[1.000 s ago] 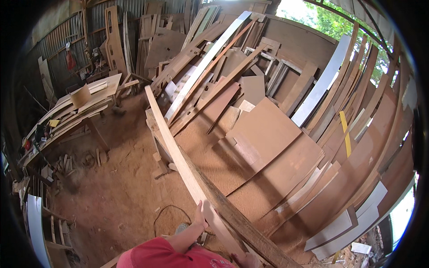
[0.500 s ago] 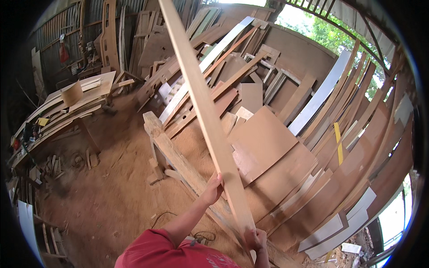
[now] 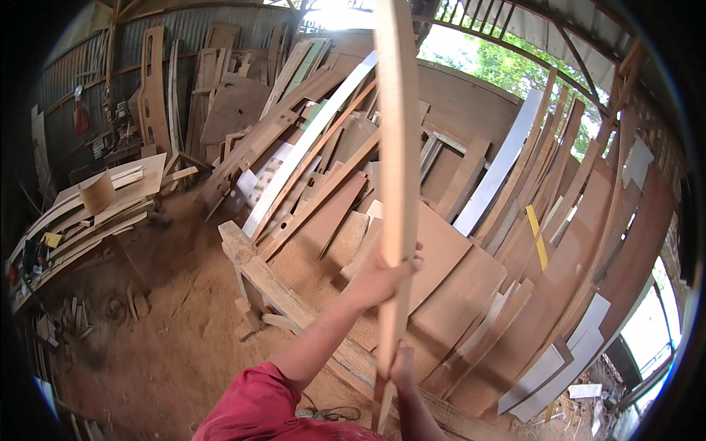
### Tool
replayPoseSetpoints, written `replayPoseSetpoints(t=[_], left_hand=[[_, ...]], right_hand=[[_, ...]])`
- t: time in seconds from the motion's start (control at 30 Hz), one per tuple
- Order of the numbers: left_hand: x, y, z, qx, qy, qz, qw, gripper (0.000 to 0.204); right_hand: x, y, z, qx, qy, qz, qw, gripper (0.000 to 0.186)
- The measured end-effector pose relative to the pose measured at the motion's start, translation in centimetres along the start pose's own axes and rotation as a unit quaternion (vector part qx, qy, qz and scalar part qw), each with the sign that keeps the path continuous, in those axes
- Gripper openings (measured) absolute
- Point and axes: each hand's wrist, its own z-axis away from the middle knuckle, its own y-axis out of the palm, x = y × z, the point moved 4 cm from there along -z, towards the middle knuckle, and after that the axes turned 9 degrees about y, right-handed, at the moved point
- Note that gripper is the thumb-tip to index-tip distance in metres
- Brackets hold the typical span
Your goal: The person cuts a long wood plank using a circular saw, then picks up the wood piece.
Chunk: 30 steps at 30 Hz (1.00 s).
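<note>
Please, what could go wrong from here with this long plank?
The plank rises high above the left hand and right hand, which both hold its lower part, so it may tip. Swung sideways, it could knock the leaning boards. Its lower end might bump the rough beam.

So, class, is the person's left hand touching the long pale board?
Touching: the head view shows the left hand gripping the long pale board, visible at both its edges.

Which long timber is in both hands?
The smooth, pale plank running up mid-view: the left hand grips it above the right hand. Neither holds the rough beam or the leaning boards.
</note>
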Motion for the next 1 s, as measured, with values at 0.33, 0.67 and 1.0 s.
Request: replayPoseSetpoints(t=[0.33,0.67,1.0], left_hand=[[-6.5,7.8,-9.3,0.051,0.125,-0.048,0.990,0.036],[-10.3,11.5,-12.6,0.105,0.156,-0.122,0.975,0.045],[-8.9,12.3,-11.1,0.212,0.100,-0.175,0.956,0.054]], right_hand=[[10.1,-5.5,-4.7,-0.038,0.013,-0.036,0.999,0.066],[11.0,-1.7,-7.5,-0.043,0.009,-0.151,0.988,0.064],[11.2,1.5,-7.7,0.042,0.016,0.030,0.998,0.059]])
